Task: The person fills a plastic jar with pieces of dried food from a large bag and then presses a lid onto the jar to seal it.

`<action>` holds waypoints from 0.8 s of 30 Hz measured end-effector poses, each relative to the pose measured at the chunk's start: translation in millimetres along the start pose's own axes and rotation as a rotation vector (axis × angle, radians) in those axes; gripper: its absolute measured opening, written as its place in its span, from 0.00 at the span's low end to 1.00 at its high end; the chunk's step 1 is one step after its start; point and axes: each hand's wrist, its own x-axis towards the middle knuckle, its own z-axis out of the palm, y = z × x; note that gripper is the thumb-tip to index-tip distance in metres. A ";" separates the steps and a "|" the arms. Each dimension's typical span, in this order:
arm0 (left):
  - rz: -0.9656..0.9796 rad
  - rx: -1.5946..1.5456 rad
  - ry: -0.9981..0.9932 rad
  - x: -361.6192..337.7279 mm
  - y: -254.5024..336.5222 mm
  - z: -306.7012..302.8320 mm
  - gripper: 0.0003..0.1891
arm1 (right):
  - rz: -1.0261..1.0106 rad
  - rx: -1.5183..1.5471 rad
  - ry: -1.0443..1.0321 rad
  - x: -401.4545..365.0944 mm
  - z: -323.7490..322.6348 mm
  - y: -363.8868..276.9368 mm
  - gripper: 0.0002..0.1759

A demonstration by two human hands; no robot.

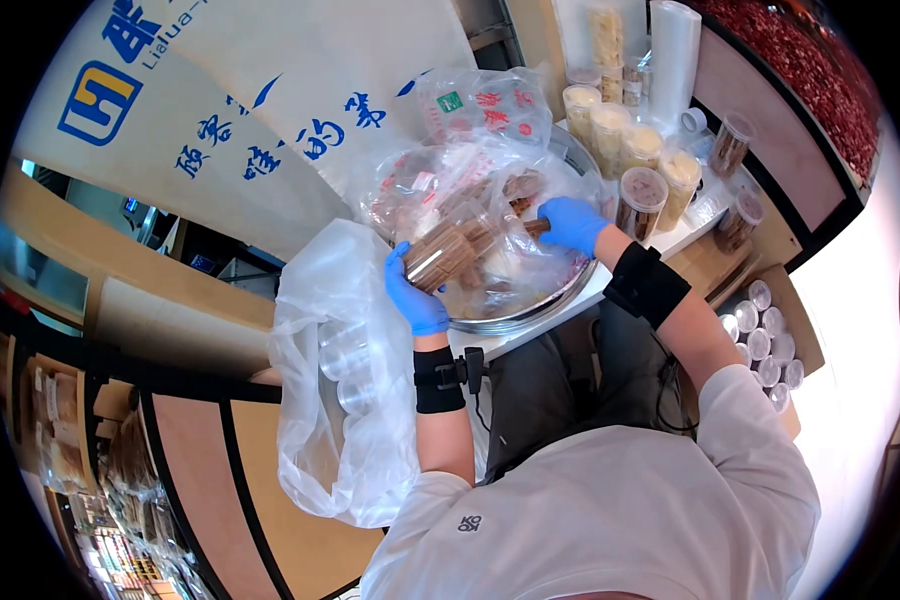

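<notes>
My left hand (416, 300), in a blue glove, is closed around a clear plastic jar (438, 262). Brown stick-shaped pieces fill the jar, which lies tilted with its mouth towards the bag. My right hand (573, 226), also gloved in blue, pinches a few brown sticks (537, 227) over the open plastic bag (490, 165). More brown pieces (523, 187) show inside that crumpled bag. Under the bag sits a round metal tray (530, 318), mostly covered; its rim shows at the front.
Several filled jars (642, 190) stand on the white counter at the right, near a roll of plastic bags (674, 60). A box of lidded containers (765, 335) is at the lower right. A translucent bag of empty jars (345, 365) hangs at the left.
</notes>
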 end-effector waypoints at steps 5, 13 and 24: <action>0.014 0.019 0.008 1.5 -4.2 -2.9 0.20 | 0.107 0.111 0.172 2.8 8.2 -7.1 0.22; 0.003 0.001 -0.016 -0.6 -1.4 -0.2 0.19 | 0.265 0.052 0.134 -3.6 -4.3 -17.9 0.23; 0.019 0.004 -0.004 1.6 -4.2 -3.4 0.19 | 0.294 0.045 0.225 5.9 14.2 -5.4 0.14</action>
